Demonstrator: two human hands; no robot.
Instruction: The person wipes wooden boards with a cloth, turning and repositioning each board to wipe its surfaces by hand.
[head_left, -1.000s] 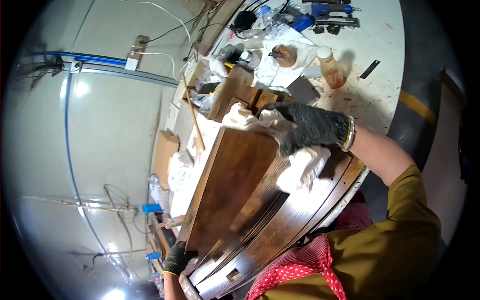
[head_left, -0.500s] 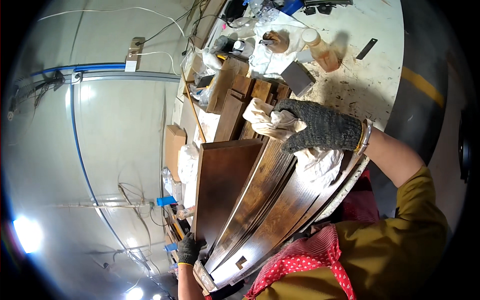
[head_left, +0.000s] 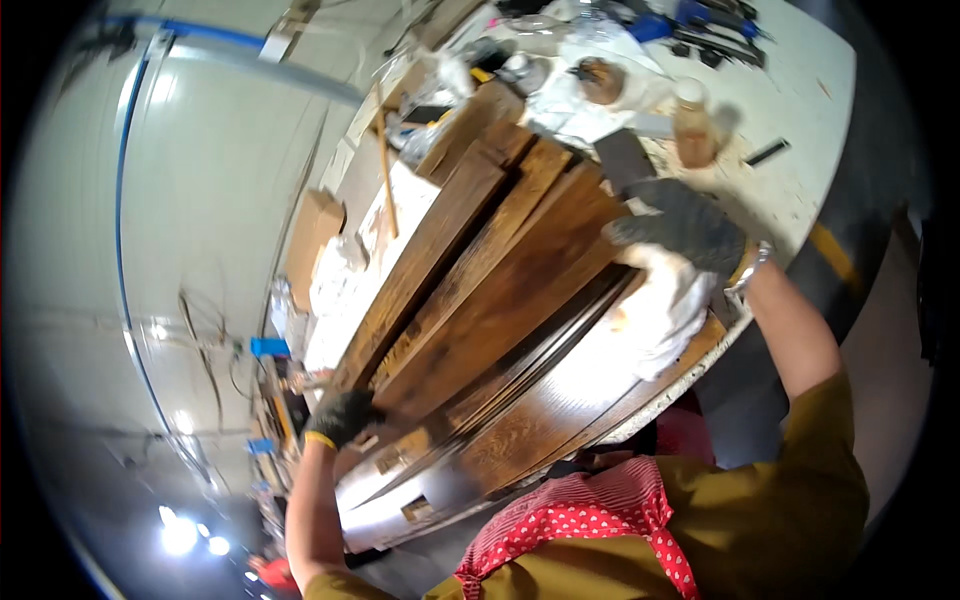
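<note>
Several dark brown wooden planks lie side by side on the bench, running from the near left to the far right. In a dark knitted glove, my left hand [head_left: 345,415] is closed at the near left end of a broad stained board [head_left: 510,290]. My right hand [head_left: 690,228], gloved alike and blurred, is by the board's far right end, its fingers curled on a whitish rag [head_left: 655,262]. The rag's cloth hangs below the hand over a glossy plank [head_left: 540,425]. Most of the rag inside the fingers is hidden.
On the white tabletop [head_left: 800,90] stand a capped bottle of brownish liquid [head_left: 693,130], a dark block [head_left: 624,160] and a stained round container [head_left: 600,80]. Dark and blue tools [head_left: 715,35] lie at the far edge. A cardboard box [head_left: 315,235] and plastic bags sit left of the planks.
The broad board has tilted down from standing on edge and lies flatter over the planks. My left hand moved with its end; my right hand shifted slightly right. The view has turned.
</note>
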